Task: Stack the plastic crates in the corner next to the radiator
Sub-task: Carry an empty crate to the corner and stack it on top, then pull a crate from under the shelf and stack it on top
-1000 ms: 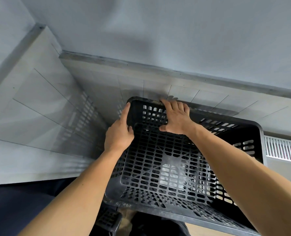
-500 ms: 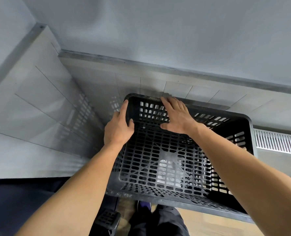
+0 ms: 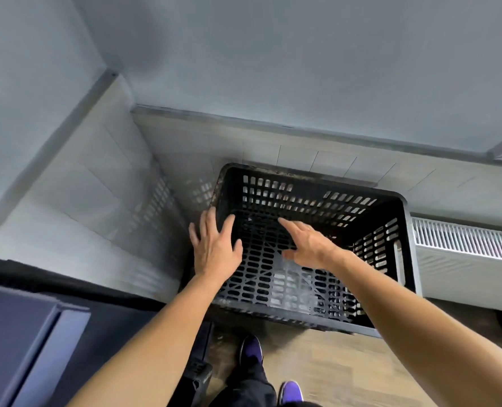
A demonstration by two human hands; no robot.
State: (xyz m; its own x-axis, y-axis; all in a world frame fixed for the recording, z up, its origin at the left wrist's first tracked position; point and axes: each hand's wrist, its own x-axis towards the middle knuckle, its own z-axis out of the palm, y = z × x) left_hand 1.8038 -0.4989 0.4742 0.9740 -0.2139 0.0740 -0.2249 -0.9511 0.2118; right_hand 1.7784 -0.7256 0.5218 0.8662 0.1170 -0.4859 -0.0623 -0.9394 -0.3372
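Observation:
A black slotted plastic crate (image 3: 308, 198) stands in the tiled corner, its right side next to the white radiator (image 3: 464, 245). What it rests on is hidden. My left hand (image 3: 214, 245) hovers over the crate's left rim, fingers spread and holding nothing. My right hand (image 3: 308, 243) is above the crate's inside, fingers apart and off the far wall.
Grey tiled walls (image 3: 97, 183) close the corner on the left and behind. A dark blue surface (image 3: 23, 333) lies at the lower left. A small black object (image 3: 198, 374) sits by my feet, purple shoes (image 3: 251, 348) on the wooden floor (image 3: 346, 368).
Both hands have let go of the crate and pulled back toward me. The crate has dropped lower in view, with the radiator and floor showing more.

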